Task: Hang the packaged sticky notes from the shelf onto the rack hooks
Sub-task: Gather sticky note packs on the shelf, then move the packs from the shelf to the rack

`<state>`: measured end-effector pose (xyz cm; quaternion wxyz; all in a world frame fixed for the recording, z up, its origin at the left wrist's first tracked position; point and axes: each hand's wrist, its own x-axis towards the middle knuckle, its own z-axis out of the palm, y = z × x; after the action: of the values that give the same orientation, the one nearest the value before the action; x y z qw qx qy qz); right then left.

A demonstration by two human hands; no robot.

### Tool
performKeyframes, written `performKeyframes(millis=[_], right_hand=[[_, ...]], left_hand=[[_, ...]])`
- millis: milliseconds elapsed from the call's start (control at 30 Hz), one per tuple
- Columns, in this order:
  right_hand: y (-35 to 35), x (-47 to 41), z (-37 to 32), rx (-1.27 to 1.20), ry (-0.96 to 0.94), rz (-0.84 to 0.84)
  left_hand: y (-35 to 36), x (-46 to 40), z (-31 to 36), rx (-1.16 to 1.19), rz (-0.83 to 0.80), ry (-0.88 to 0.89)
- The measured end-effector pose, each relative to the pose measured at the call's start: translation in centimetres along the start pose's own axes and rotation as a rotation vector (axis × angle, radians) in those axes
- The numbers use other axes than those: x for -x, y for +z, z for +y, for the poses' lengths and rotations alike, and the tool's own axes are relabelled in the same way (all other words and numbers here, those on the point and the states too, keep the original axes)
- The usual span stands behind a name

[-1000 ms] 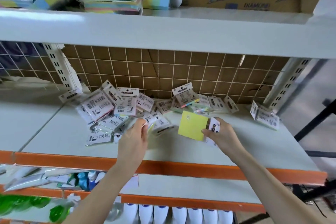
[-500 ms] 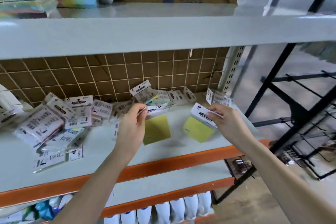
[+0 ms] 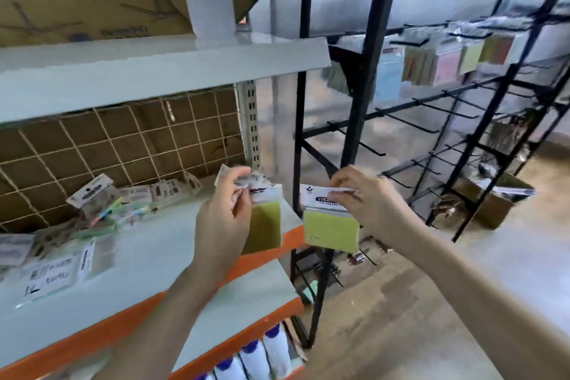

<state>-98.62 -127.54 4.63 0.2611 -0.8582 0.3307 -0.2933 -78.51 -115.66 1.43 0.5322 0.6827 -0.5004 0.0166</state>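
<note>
Both arms reach forward, raised side by side. Left hand (image 3: 223, 219) pinches with curled fingers at its top; right hand (image 3: 367, 200) pinches likewise, knuckles up.

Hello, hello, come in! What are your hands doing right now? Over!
Left hand pinches one yellow sticky-note packet by its header. Right hand pinches another. Black wire rack ahead, lower hooks bare. Path clear.

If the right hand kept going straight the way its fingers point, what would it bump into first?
Probably the other sticky-note pack, pinched by the left hand. The right hand, pinching its own pack, points leftward at it; depth is unclear.
</note>
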Motion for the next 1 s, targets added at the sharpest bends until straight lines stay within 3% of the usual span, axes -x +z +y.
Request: performKeyframes(millis=[167, 300, 500, 733, 1000], right_hand=[[-7.0, 2.6, 4.0, -0.014, -0.045, 0.099], [-11.7, 4.0, 6.1, -0.012, -0.032, 0.136], [-17.4, 4.7, 9.3, -0.018, 0.003, 0.22], [-21.8, 2.1, 14.9, 0.034, -0.015, 0.327], [-27.8, -6.2, 21.3, 0.187, -0.074, 0.293]], left_hand=[[6.6, 0.4, 6.6, -0.05, -0.033, 0.24], [11.0, 0.3, 10.6, -0.033, -0.11, 0.316], [17.2, -1.7, 14.6, 0.075, -0.237, 0.299], [24.4, -5.3, 17.6, 0.268, -0.252, 0.246], [33.8, -12.8, 19.8, 0.295, -0.255, 0.198]])
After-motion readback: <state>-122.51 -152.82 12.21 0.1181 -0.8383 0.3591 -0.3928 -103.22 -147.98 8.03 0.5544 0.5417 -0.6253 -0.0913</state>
